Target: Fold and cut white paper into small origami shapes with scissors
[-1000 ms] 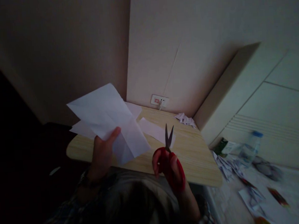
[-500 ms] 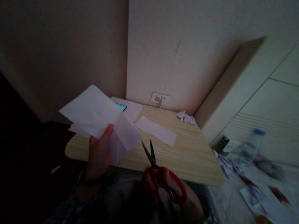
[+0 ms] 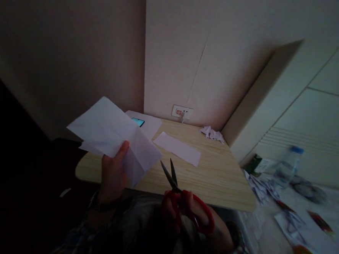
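My left hand [image 3: 112, 175] is closed on a folded white sheet of paper [image 3: 112, 135], held up above the near left edge of a light wooden table [image 3: 218, 177]. My right hand [image 3: 186, 212] grips red-handled scissors [image 3: 179, 197] near the table's front edge. Their dark blades are slightly apart and point up and left toward the paper's lower corner, without touching it.
A white paper strip [image 3: 177, 148] lies mid-table, more paper with a phone [image 3: 138, 122] at the back left, crumpled scraps [image 3: 211, 134] at the back right. A wall socket [image 3: 181, 112] sits behind. To the right are a plastic bottle [image 3: 286, 165] and scattered papers [image 3: 287, 219].
My right hand drew the scissors back toward me and tilted the blades left. The paper in my left hand shifted slightly left, uncovering the phone. Since half a second ago, little has moved.
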Motion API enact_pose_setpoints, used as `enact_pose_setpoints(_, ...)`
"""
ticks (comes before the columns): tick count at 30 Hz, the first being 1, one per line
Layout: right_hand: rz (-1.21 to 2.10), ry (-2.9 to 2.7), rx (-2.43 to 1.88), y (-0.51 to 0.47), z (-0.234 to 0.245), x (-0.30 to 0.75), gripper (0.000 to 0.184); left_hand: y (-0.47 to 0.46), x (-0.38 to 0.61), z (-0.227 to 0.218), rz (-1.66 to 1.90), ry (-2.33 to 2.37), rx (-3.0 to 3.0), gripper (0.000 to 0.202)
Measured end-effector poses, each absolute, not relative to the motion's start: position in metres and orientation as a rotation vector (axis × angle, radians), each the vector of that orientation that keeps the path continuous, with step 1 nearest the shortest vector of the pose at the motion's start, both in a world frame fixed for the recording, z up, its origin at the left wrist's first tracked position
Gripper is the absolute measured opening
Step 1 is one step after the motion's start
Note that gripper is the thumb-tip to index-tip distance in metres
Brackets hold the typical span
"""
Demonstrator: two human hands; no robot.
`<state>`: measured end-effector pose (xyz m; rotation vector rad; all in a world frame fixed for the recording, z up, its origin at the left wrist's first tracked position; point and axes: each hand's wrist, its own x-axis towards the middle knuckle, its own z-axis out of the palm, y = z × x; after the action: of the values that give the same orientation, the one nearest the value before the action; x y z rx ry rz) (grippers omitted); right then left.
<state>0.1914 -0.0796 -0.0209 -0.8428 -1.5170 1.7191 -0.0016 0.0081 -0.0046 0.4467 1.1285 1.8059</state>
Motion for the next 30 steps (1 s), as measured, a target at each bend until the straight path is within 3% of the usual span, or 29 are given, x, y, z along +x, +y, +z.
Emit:
enact_pose_setpoints(10, 1.674, -1.475, -0.967, -0.082, -0.019, 0.189, 0.069, 0.011, 0.000, -0.005, 1.848, 1.091, 0.418, 0.016)
enact_pose_setpoints(15, 1.719, -1.486, -0.822, -0.078, -0.017, 0.185, 0.074, 0.010, 0.001, -0.003, 1.841, 1.103, 0.390, 0.015)
enact_pose_setpoints(24, 1.796, -1.322, -0.715, -0.079, -0.023, 0.179, 0.074, 0.012, 0.000, -0.018, 1.825, 1.117, 0.696, 0.032)
enact_pose_setpoints(30, 1.898, -1.179, -0.604, -0.069, -0.043, 0.176, 0.081, 0.010, -0.002, -0.019, 1.872, 1.163, 0.679, 0.028)
